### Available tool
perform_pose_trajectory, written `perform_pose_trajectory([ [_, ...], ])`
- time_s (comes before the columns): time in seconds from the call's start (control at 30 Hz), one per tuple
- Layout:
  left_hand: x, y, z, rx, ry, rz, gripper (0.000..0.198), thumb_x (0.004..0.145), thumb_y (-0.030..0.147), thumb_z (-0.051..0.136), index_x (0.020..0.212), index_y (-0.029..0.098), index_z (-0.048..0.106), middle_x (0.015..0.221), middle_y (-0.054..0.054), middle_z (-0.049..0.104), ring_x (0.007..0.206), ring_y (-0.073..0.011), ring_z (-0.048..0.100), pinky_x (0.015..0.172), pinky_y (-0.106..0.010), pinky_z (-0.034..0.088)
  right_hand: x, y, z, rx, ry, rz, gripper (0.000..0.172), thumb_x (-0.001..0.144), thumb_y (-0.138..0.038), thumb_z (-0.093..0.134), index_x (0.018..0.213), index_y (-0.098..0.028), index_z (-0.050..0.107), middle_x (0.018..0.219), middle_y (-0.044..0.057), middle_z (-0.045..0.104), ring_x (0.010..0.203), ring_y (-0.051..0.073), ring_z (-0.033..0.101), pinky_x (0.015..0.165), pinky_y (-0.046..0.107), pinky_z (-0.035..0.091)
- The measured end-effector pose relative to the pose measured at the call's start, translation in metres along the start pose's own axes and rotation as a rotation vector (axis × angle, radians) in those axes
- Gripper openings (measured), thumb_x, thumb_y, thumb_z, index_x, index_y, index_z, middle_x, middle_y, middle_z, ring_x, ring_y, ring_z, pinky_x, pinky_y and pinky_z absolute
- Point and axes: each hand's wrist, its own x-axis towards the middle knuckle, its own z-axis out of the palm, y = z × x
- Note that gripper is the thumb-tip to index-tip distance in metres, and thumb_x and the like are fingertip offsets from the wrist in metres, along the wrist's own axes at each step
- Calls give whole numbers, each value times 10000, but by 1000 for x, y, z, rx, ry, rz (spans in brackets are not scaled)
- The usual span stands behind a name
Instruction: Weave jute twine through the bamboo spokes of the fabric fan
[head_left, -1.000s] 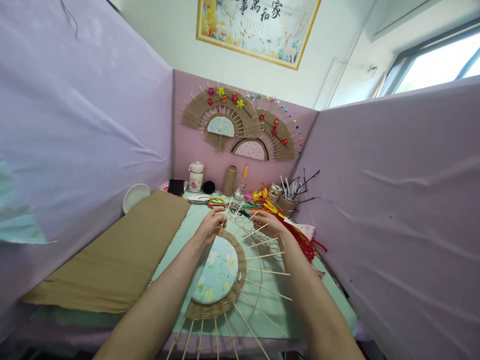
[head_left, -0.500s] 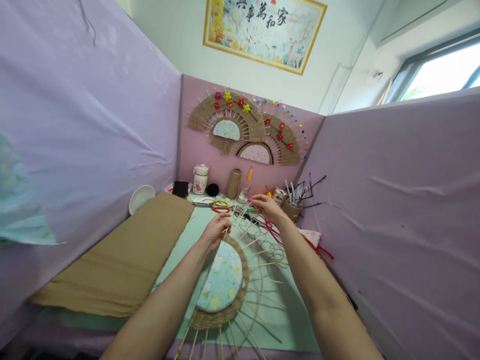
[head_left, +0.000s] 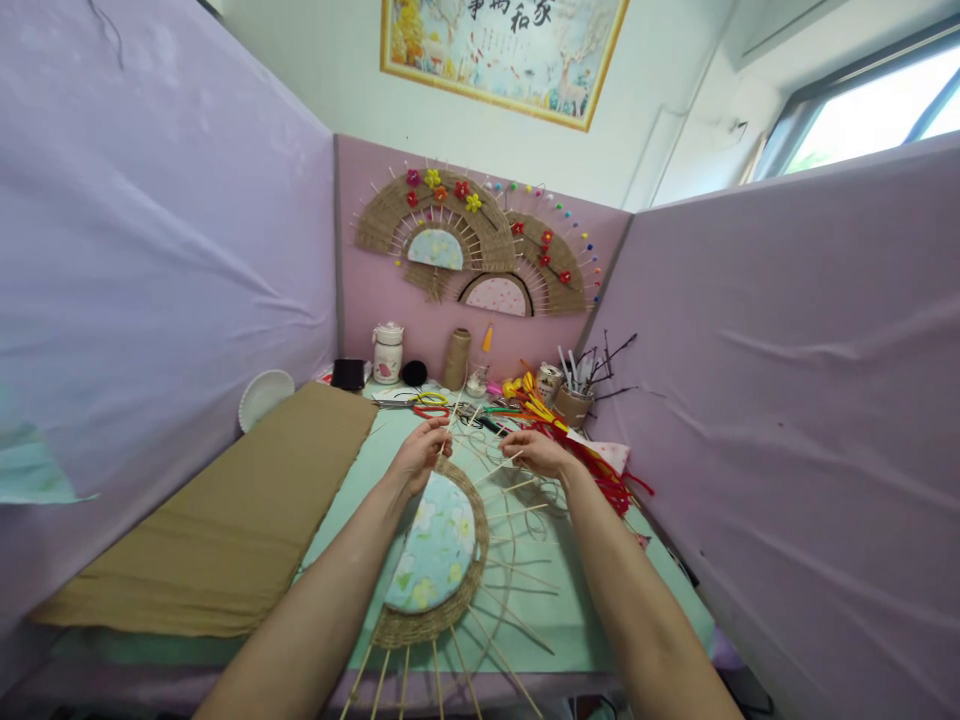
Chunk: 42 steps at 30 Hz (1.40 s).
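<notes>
In the head view, the left hand [head_left: 421, 452] is curled, thumb and fingers pinched around a stick at the far end of a half-round fan [head_left: 431, 545]. The fan lies just below that hand and reaches toward the person, its flowered cloth center [head_left: 439, 535] edged by a woven band [head_left: 482, 520]. Bare sticks [head_left: 437, 676] spread from the band to the right and toward the person. The right hand [head_left: 536, 452] is level with the left and apart from it, fingers bent and drawn together near the stick tips; whether it grips the thin string [head_left: 513, 555] cannot be told. Loops of string lie under and below the right hand.

Left of the left hand lies a brown sheet [head_left: 217, 520], with a white dish [head_left: 266, 400] beyond it. Just past the left hand are scissors [head_left: 430, 399], and farther off a lidded jar [head_left: 388, 357] and a spool of twine [head_left: 457, 360]. To the right of the right hand are red fuzzy stems [head_left: 611, 485]; beyond it stands a pot [head_left: 574, 406] holding twigs.
</notes>
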Motion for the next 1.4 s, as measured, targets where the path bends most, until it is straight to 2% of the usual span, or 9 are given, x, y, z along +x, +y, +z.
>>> perform_pose_trajectory([
  [0.1, -1, 2, 2, -7, 4, 0, 316, 565, 137, 678, 863, 164, 574, 639, 43, 548, 529, -54, 473, 533, -189, 385, -15, 3, 2, -33, -102, 73, 283, 511, -283, 838, 729, -153, 714, 615, -10, 642, 525, 86, 492, 517, 223, 325],
  [0.2, -2, 3, 2, 14, 2, -2, 283, 563, 146, 666, 835, 156, 590, 636, 40, 537, 532, -56, 469, 533, -190, 382, -22, 7, 5, -36, -146, 104, 308, 508, -296, 845, 756, -155, 728, 674, -4, 663, 598, 100, 544, 582, 227, 373],
  [0.4, 1, 6, -3, 190, 38, 27, 230, 636, 324, 644, 756, 128, 661, 608, 15, 520, 543, -81, 464, 523, -208, 363, -23, 16, 8, -1, -155, 111, 296, 529, -321, 844, 753, -163, 734, 688, -12, 656, 614, 92, 558, 606, 217, 390],
  [0.67, 2, 6, -10, 488, 144, 89, 230, 659, 365, 642, 721, 147, 680, 581, 28, 510, 543, -87, 431, 515, -206, 322, -28, 15, 6, 8, -124, 70, 309, 544, -325, 833, 785, -161, 730, 714, 3, 676, 620, 104, 557, 585, 217, 382],
  [0.8, 4, 3, -14, 546, 145, 50, 279, 636, 399, 651, 726, 136, 674, 569, 32, 512, 525, -84, 426, 498, -205, 311, -29, 14, 7, 9, -114, 59, 318, 538, -337, 836, 775, -158, 720, 708, -2, 672, 624, 102, 556, 591, 217, 383],
  [1.03, 6, -2, -21, 534, 130, -93, 297, 585, 417, 693, 625, 138, 598, 535, 39, 494, 457, -58, 396, 461, -194, 306, -29, 17, 7, 8, -119, 56, 336, 539, -359, 837, 773, -153, 712, 707, -1, 657, 626, 103, 559, 621, 232, 403],
  [1.4, 9, -2, -29, 500, 73, -162, 217, 542, 282, 767, 586, 148, 601, 480, 49, 489, 421, -47, 403, 439, -180, 325, -30, 18, 9, 7, -119, 58, 331, 549, -346, 835, 781, -145, 712, 723, 9, 659, 629, 99, 552, 604, 227, 386],
])
